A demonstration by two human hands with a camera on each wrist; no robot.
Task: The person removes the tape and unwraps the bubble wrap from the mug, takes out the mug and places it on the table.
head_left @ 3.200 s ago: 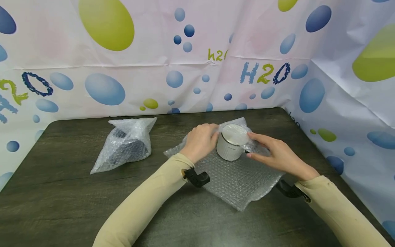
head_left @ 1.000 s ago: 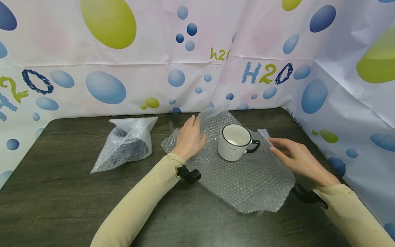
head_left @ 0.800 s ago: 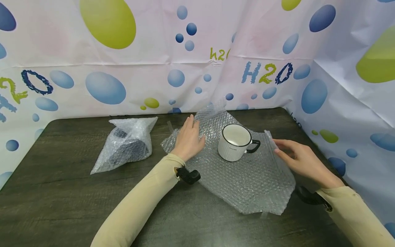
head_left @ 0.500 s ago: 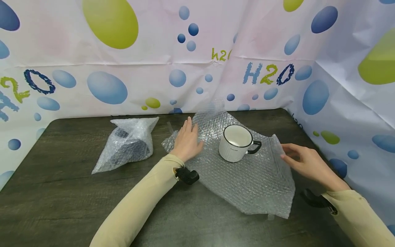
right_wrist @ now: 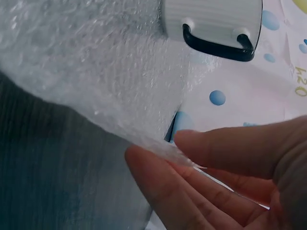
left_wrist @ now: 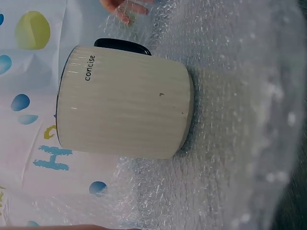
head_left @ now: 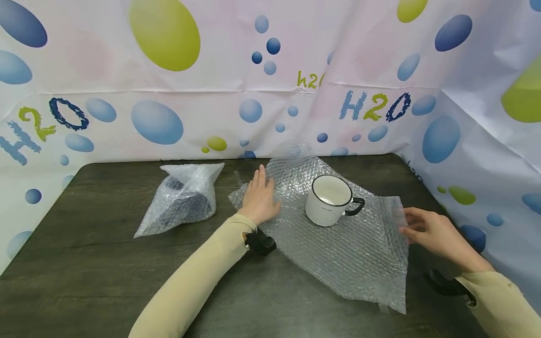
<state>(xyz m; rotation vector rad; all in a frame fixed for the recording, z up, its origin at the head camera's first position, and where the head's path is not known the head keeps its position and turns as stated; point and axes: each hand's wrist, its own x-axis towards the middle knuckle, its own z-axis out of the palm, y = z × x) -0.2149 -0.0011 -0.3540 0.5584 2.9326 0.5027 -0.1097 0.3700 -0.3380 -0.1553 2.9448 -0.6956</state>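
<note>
A white enamel mug with a black rim and black handle stands upright on a spread sheet of bubble wrap. In the left wrist view the word "concise" reads along the side of the mug. My left hand rests with extended fingers on the wrap's left part, left of the mug and apart from it. At the wrap's right edge, my right hand pinches the film. The right wrist view has that edge of bubble wrap between thumb and fingers.
Left of the sheet lies a bubble-wrapped bundle with a dark object inside. Both stand on a dark wood-look table. A white patterned backdrop closes off the back and right side.
Wrap that covered the mug's top is now spread out, leaving the mug uncovered. My right hand has drawn its edge right and nearer. My left hand has shifted left and lies flatter on the sheet.
</note>
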